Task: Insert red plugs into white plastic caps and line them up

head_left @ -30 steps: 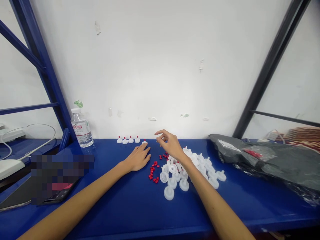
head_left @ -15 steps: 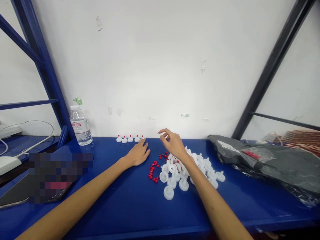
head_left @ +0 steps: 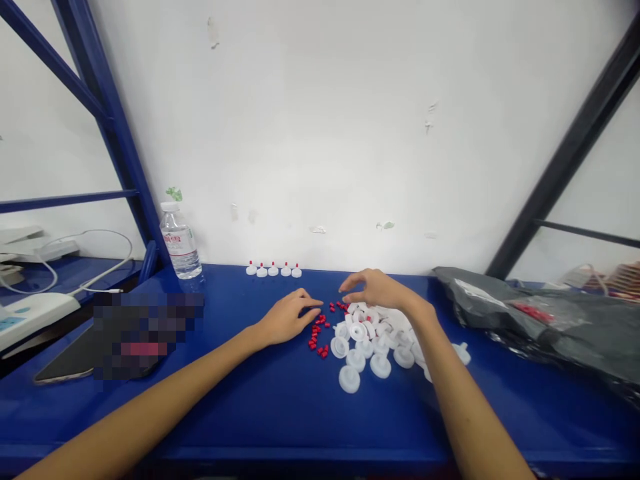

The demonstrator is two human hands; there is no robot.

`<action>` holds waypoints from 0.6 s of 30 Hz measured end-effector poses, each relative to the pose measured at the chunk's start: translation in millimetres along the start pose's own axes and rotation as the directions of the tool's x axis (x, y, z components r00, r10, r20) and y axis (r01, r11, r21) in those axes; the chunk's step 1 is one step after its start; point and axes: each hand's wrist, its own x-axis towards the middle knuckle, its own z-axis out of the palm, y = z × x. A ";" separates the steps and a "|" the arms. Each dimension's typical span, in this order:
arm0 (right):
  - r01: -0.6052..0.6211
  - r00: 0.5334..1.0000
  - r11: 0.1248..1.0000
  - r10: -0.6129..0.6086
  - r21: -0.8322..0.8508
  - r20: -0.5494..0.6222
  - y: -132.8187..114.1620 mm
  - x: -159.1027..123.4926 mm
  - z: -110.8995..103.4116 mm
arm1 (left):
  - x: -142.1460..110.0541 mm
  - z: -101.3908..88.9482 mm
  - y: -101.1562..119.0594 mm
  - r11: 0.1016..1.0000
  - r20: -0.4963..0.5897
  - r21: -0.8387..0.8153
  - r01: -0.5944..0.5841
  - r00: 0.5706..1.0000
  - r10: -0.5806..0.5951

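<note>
My left hand rests low over the blue table, thumb and fingers apart, its fingertips beside the small red caps. Nothing shows in it. My right hand hovers at the far edge of a heap of white nozzle lids, its thumb and index finger apart and no object visible between them. The red caps lie scattered between my left hand and the heap. Close to the wall, several white lids with red tips stand upright in a row. My right forearm hides part of the heap.
A water bottle stands at the back left against the wall. A dark phone-like slab, partly pixelated, lies at the left. Grey plastic bags cover the right side. A white power strip sits beyond the left edge.
My left hand has left the row of red-tipped lids and come nearer to the red caps. My right hand has lowered towards the caps and heap. The whole view has shifted slightly.
</note>
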 end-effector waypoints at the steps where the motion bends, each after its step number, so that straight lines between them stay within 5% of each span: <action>1: -0.007 1.000 0.999 0.007 -0.034 0.008 1.2 -0.2 -0.8 | 4.1 1.8 -0.3 1.000 0.006 0.000 -0.002 1.000 0.002; 9: -0.127 0.977 0.974 0.155 -0.186 0.146 5.5 0.2 -1.2 | 6.3 4.6 -5.8 0.989 -0.008 -0.144 -0.035 0.999 0.034; 18: -0.054 0.994 0.991 0.065 -0.124 0.090 -0.5 -0.5 -1.7 | 2.3 1.1 0.1 0.984 -0.006 -0.174 -0.036 0.999 0.035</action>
